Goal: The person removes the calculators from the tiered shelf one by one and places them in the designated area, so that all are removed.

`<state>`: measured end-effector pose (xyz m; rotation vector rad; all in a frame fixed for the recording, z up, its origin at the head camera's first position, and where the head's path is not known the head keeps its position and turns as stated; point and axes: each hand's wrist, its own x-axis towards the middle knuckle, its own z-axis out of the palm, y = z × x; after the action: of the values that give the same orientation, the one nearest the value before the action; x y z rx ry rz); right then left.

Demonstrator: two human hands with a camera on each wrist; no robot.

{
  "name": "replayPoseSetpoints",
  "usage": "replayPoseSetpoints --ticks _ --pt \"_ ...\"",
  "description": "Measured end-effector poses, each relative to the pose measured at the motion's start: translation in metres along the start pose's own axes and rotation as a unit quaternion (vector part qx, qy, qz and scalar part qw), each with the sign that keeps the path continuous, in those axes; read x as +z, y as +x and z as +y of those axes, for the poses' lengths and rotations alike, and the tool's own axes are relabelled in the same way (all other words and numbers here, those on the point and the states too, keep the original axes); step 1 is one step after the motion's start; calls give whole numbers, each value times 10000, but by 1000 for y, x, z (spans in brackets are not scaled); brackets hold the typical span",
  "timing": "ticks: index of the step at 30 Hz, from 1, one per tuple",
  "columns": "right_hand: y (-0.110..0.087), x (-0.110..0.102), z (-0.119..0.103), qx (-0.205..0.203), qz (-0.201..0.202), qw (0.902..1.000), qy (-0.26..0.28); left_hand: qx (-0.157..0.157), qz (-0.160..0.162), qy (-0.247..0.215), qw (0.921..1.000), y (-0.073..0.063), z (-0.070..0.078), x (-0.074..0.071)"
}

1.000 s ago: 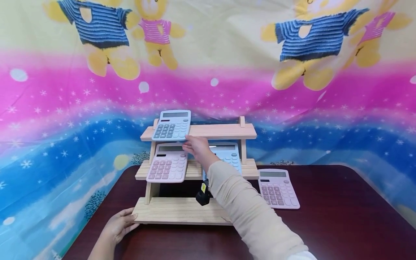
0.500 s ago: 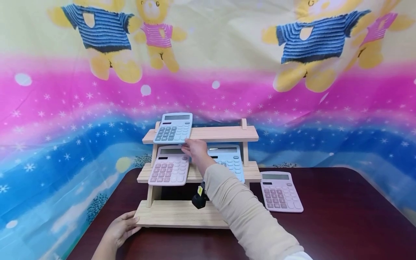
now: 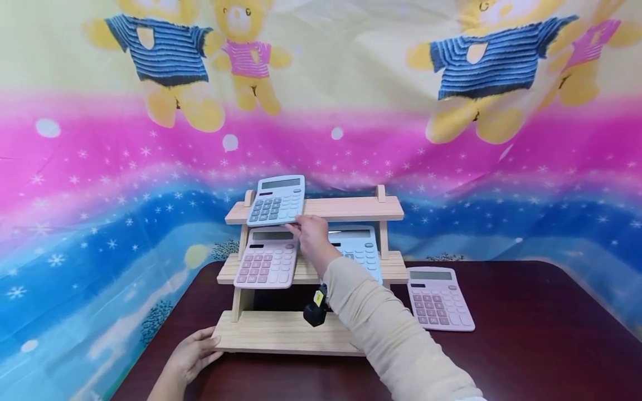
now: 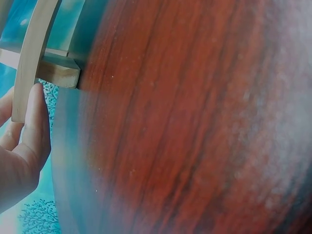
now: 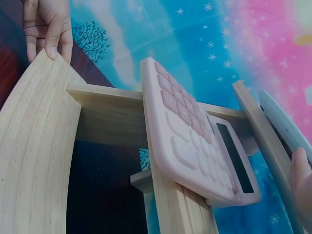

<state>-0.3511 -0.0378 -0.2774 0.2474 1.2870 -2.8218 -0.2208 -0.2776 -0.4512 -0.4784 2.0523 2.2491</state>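
A light blue calculator (image 3: 276, 200) leans on the left part of the top shelf of a three-tier wooden rack (image 3: 351, 208). My right hand (image 3: 313, 236) pinches its lower right corner, and the calculator's edge also shows beside that hand in the right wrist view. Directly below, a pink calculator (image 3: 266, 259) leans on the middle shelf. Another blue calculator (image 3: 358, 250) stands right of it, partly hidden by my right hand and sleeve. My left hand (image 3: 193, 353) grips the left end of the bottom shelf (image 4: 27, 63), thumb on one face and fingers on the other.
A second pink calculator (image 3: 438, 298) lies on the dark wooden table (image 3: 526, 323), right of the rack. A small black object with a yellow label (image 3: 315, 313) hangs by my right wrist. A printed bear curtain (image 3: 361, 150) closes off the back and left side.
The head view has shifted a little. On the top shelf, the blue calculator has moved slightly right with my right hand at its corner. My left hand keeps its hold on the rack.
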Motion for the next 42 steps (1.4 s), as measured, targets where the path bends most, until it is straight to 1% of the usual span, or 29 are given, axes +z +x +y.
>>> replayPoseSetpoints --ticks 8,15,19,25,30,34,42 --pt "-9 -6 -7 -26 -174 9996 -231 -56 -20 -38 10000 -2 -2 0" --pt "-22 -8 -17 -80 -470 9987 -166 -89 -2 -41 10000 -2 0 -1" --pt "-31 -12 -25 -108 -511 9986 -97 -79 -22 15 10000 -2 2 0" --pt "-40 -21 -38 -229 -577 9980 -71 -62 -52 57 10000 0 3 1" --pt "-46 -30 -48 -224 -547 9982 -42 -19 -85 78 9999 -1 3 1" --pt "-52 -38 -56 -206 -547 9983 -78 -70 -62 91 9999 -1 3 0" --pt "-63 -60 -77 -285 -722 9969 -100 -77 -110 119 9998 -1 4 1"
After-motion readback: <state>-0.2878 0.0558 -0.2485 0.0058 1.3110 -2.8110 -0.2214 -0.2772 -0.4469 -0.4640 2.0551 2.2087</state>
